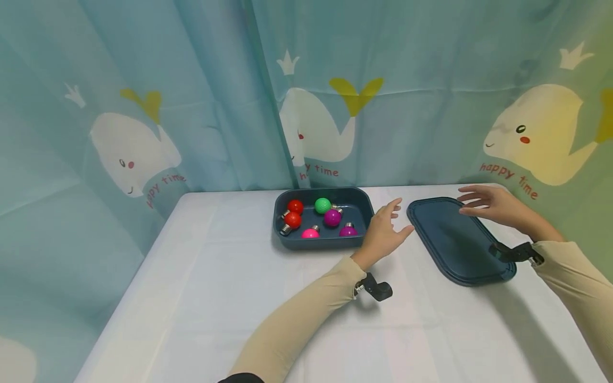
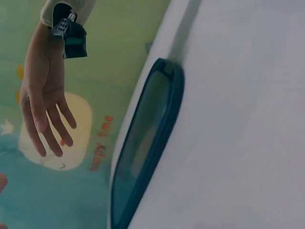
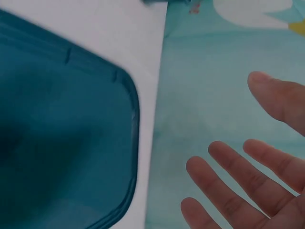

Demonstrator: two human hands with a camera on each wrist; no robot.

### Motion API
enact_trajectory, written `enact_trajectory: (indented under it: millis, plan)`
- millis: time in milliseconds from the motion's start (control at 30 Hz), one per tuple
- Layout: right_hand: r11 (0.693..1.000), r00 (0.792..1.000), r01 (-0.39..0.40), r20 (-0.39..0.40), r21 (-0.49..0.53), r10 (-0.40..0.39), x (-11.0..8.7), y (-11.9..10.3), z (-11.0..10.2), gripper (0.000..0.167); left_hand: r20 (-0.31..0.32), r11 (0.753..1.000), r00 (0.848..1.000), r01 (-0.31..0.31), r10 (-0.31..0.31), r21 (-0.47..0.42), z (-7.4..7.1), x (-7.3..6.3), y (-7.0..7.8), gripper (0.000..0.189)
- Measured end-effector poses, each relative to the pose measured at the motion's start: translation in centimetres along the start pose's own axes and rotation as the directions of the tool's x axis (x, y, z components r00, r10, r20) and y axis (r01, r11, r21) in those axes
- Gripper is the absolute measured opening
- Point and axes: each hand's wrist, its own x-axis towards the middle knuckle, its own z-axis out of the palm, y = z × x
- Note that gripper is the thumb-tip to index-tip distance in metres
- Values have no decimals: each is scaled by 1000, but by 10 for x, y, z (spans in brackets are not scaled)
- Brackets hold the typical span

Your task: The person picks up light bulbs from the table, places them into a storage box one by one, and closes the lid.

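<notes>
My left hand [image 1: 385,234] hovers by the right end of a dark blue-grey tray [image 1: 316,243], fingers spread and holding nothing. In that tray lie several coloured light bulbs: red ones [image 1: 293,219], a green one [image 1: 323,205], purple ones [image 1: 332,217] and a pink one [image 1: 310,233]. A flat dark lid [image 1: 460,239] with a raised rim lies on the table to the right. Above the lid's far right side is my right hand [image 1: 493,205], its fingers loosely extended with nothing in them; the right wrist view shows these fingers [image 3: 228,195] apart from the lid [image 3: 71,129].
A white cloth covers the table [image 1: 215,298]. Behind it and along both sides hangs a blue-green curtain [image 1: 225,106] printed with whales, close to the table's back edge. Each wrist carries a black camera mount [image 1: 375,287].
</notes>
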Motion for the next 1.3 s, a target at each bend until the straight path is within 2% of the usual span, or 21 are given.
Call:
enact_trajectory:
  millis: [200,533,700,900,1300]
  plan:
    - [997,997,-71,10,-5,71,-9,24,2,56,26,997,997,71,-72,16,21,2,-1,61]
    - [984,983,-178,43,12,177,-25,55,6,58,99,991,987,127,-124,-29,55,4,-9,62]
    - [977,976,-215,43,-11,215,-30,67,7,58,119,987,981,159,-155,-33,64,3,-9,62]
    - [964,960,-267,84,-7,267,-32,83,10,58,98,984,979,180,-181,10,73,5,-11,63]
    - [952,945,-306,133,34,299,-28,103,17,54,102,970,965,242,-242,12,82,9,-11,62]
